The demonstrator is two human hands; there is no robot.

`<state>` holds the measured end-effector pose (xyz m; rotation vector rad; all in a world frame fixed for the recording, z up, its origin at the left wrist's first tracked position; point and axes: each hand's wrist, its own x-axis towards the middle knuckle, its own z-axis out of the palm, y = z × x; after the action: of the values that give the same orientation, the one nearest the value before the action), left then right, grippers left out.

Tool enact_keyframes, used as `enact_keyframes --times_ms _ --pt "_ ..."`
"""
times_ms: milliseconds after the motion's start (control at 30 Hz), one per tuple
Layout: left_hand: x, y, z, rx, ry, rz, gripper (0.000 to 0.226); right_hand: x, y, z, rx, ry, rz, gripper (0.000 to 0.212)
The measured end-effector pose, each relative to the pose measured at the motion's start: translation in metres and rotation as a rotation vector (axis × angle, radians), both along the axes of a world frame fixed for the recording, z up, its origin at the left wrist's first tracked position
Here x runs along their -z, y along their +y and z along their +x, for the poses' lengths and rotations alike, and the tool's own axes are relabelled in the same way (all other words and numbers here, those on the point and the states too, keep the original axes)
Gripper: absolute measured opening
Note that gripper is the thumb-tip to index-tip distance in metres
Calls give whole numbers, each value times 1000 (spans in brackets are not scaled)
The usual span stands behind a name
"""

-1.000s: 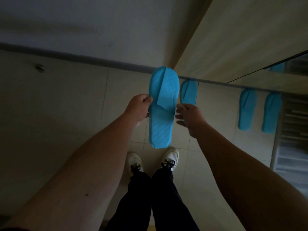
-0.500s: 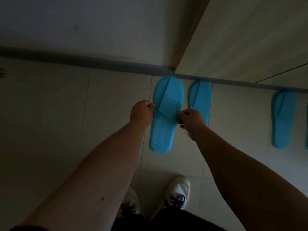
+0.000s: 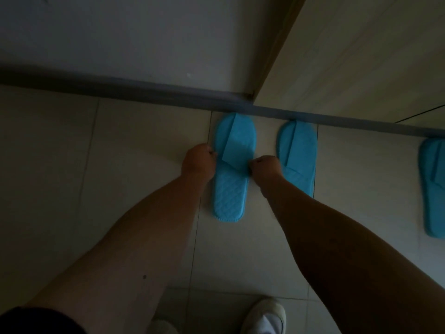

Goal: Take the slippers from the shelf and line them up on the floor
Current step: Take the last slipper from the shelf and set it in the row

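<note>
A blue slipper point(image 3: 231, 189) lies flat on the tiled floor, toe against the dark baseboard. My left hand point(image 3: 198, 162) pinches its left edge and my right hand point(image 3: 265, 168) pinches its right edge, both at the strap. A second blue slipper point(image 3: 298, 153) lies parallel just to the right, partly hidden by my right forearm. Another blue slipper point(image 3: 433, 186) shows at the right edge, cut off by the frame. The shelf is out of view.
A grey baseboard point(image 3: 120, 86) runs along the wall. A light wooden cabinet side point(image 3: 349, 56) rises at the upper right. My white shoe point(image 3: 265, 317) stands on the tiles at the bottom.
Both hands have lowered the slipper from the air down onto the floor beside the second slipper. The camera has moved down and closer to the floor.
</note>
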<state>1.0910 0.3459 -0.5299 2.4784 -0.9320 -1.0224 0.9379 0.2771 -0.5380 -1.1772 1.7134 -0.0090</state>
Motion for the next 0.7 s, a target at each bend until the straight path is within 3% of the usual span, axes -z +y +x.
enact_keyframes --times_ms 300,533,700 --pt "7 -9 14 50 -45 18 21 6 -7 18 -183 202 4 19" --pt "7 0 13 99 -61 58 19 5 -4 19 -154 180 -14 10" --pt "6 -4 14 99 -94 44 17 5 -4 21 -146 198 -29 20"
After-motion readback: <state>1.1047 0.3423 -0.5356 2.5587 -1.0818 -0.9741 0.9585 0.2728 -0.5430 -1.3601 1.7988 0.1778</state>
